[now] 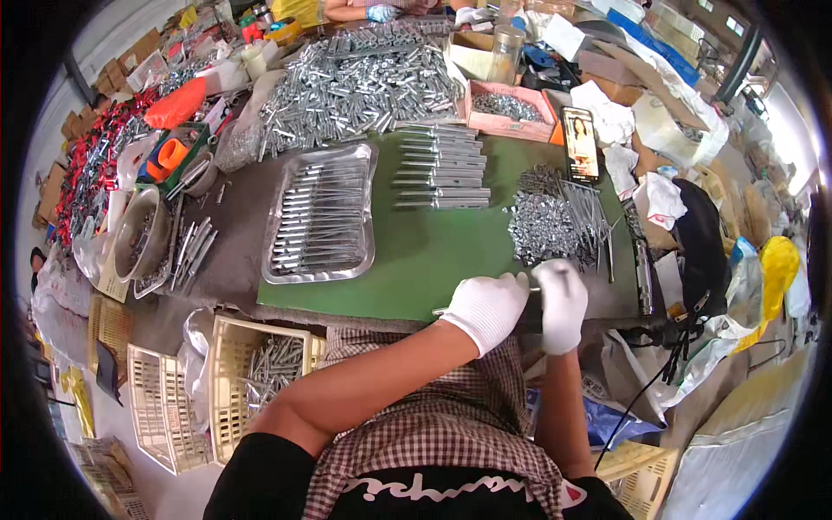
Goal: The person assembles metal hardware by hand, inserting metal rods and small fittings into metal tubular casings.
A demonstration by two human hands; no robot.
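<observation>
At the near edge of the surface (416,260), our gloved left hand (485,308) and right hand (562,303) are both closed around one long bolt (444,310), seemingly fitting a part on. Next likely calls for laying it among the finished bolts (438,169).

My left hand (487,308) and right hand (562,305) wear white knit cloth gloves, matt. Between them I grip a bright metal bolt (536,289). The mat (425,251) is matt green; the tray (322,214) is glossy pressed metal; the basket (227,381) is cream plastic lattice.
</observation>
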